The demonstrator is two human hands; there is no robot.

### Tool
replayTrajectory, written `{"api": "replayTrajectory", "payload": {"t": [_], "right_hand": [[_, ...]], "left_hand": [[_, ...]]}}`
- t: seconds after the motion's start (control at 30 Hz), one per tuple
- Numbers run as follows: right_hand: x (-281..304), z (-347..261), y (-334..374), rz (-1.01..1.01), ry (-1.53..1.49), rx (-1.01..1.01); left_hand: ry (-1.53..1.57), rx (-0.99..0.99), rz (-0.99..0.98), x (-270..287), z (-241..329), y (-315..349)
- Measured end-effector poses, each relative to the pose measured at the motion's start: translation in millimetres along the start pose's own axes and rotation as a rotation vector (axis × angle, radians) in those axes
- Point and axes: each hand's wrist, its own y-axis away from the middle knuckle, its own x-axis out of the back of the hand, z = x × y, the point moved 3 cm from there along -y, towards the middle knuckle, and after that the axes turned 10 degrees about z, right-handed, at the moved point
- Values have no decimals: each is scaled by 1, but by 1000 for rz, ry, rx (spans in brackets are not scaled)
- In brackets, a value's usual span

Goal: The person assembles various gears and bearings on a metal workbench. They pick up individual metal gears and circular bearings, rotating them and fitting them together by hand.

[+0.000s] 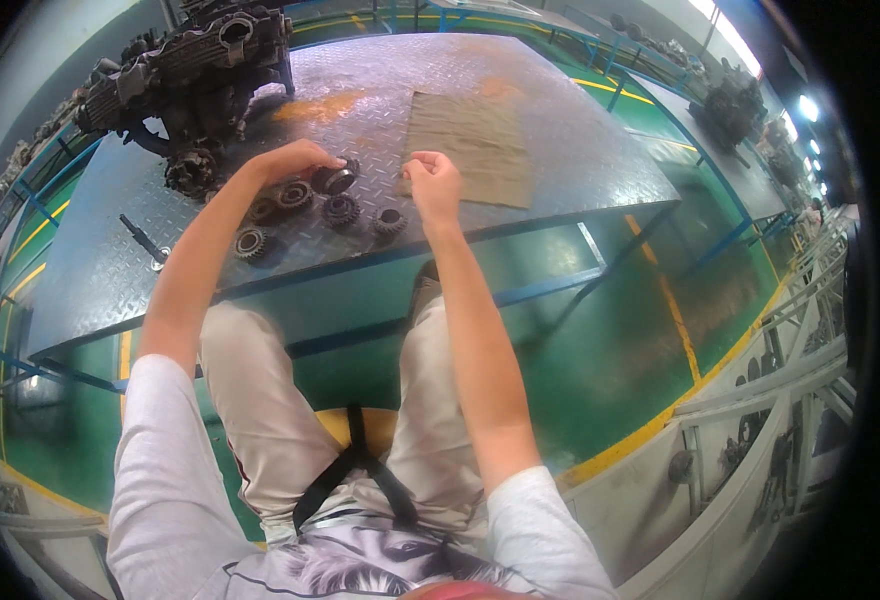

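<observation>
My left hand point(303, 160) reaches over the metal table and is closed on a dark gear ring point(334, 182) at its fingertips. My right hand point(433, 182) is curled into a pinch at the left edge of a brown cloth point(475, 150); whatever its fingers hold is hidden or too small to make out. Several loose gears lie around the left hand: one gear point(294, 195) under the wrist, a darker gear point(340, 210) just below the ring, another gear point(390, 222) between the hands, and a gear point(251, 243) nearer the front edge.
A large greasy engine block point(195, 85) stands at the table's back left. Left of my forearm lies a dark metal shaft point(143, 240). The diamond-plate table point(590, 165) ends close to my knees. Another bench with an engine point(732, 108) stands to the right.
</observation>
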Motion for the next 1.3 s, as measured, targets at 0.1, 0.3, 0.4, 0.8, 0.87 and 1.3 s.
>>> {"api": "replayTrajectory", "payload": {"t": [0.1, 0.3, 0.4, 0.8, 0.87, 1.3], "right_hand": [[-11, 4, 2, -8, 7, 8], [-20, 3, 9, -20, -4, 25], [-19, 6, 6, -28, 8, 11], [-15, 5, 6, -62, 31, 1], [-16, 6, 6, -61, 22, 6], [-15, -1, 11, -100, -8, -25]], "left_hand": [[-25, -27, 12, 6, -8, 5], [-60, -19, -43, 1, 2, 18], [-244, -127, -10, -4, 16, 26], [-624, -477, 123, -23, 17, 45], [-659, -520, 142, -30, 19, 48], [17, 101, 127, 29, -38, 26]]}}
